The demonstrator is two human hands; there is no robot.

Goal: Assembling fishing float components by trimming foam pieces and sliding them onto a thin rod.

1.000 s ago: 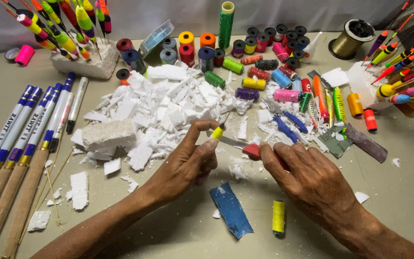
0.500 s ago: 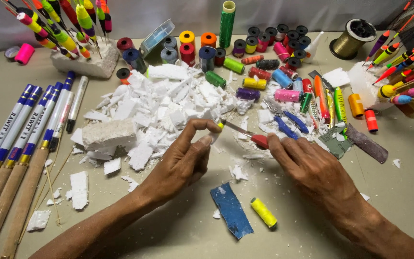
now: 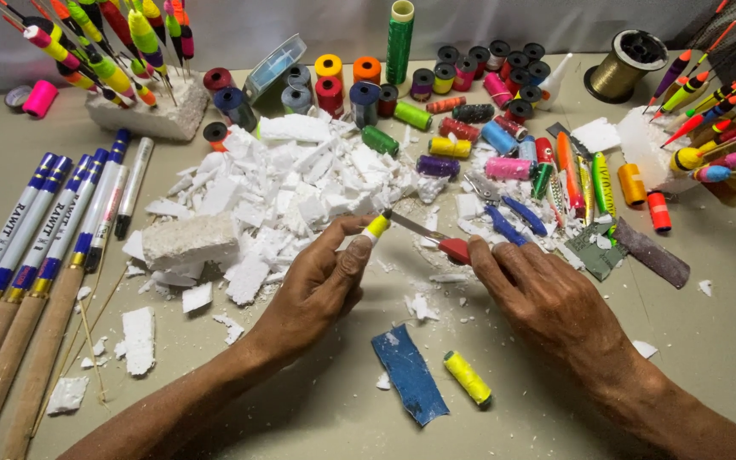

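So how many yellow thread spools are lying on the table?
3. One yellow spool lies near the blue sandpaper strip, one among the spools beyond the foam pile, one stands at the back. Others may be hidden.

Crumbly matt white foam pieces litter the smooth matt beige surface, beside glossy thread spools, a rough blue sandpaper strip, and a shiny metal blade with red plastic handle.
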